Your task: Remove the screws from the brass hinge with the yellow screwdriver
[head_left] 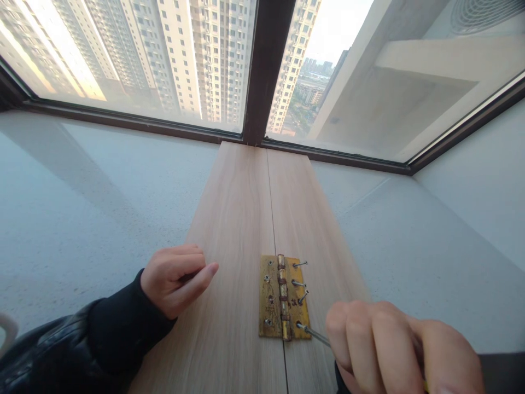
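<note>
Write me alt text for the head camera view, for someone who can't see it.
A right hand holds a screwdriver to the lowest screw of a rusty brass hinge joining two wooden boards. The left hand rests on the left board; three screws stand raised above.

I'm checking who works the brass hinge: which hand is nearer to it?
Right. The right hand sits just beside the hinge, its screwdriver shaft touching it; the left hand rests farther off on the left board.
</note>
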`<control>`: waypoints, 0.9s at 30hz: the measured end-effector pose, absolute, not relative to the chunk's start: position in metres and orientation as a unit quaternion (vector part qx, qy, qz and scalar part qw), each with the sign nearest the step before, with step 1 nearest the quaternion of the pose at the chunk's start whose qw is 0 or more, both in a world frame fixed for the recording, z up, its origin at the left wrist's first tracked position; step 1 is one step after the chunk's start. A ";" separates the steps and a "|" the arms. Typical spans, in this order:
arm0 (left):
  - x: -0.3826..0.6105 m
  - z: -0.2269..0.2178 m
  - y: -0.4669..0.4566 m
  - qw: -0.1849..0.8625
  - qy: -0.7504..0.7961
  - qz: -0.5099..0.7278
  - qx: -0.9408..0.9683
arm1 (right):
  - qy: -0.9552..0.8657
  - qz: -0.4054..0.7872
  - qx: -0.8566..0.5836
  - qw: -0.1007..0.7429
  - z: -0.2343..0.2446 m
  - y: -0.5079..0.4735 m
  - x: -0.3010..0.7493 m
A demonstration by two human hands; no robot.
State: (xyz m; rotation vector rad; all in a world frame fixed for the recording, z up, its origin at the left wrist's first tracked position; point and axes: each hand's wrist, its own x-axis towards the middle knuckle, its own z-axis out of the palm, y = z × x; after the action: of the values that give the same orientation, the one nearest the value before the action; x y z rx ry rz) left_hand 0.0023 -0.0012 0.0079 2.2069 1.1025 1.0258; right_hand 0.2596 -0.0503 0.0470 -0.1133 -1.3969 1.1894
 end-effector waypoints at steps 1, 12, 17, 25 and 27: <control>0.002 0.008 -0.001 0.232 0.401 0.373 0.804 | -0.593 0.511 -0.068 0.618 0.047 -0.053 0.259; 0.002 0.007 -0.001 0.235 0.397 0.378 0.803 | -0.479 0.492 -0.260 0.679 0.073 -0.071 0.247; 0.002 0.007 -0.001 0.235 0.397 0.375 0.804 | -0.452 0.487 -0.246 0.705 0.074 -0.069 0.246; 0.002 0.008 -0.001 0.234 0.400 0.375 0.803 | -0.435 0.500 -0.208 0.720 0.069 -0.071 0.244; 0.002 0.008 -0.001 0.234 0.401 0.375 0.802 | -0.441 0.507 -0.214 0.709 0.068 -0.071 0.245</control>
State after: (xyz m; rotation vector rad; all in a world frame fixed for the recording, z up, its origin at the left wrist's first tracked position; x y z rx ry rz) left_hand 0.0024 -0.0009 0.0084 2.2024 1.1016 1.0281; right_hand 0.2445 -0.0708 0.0684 -0.4759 -0.9790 1.1267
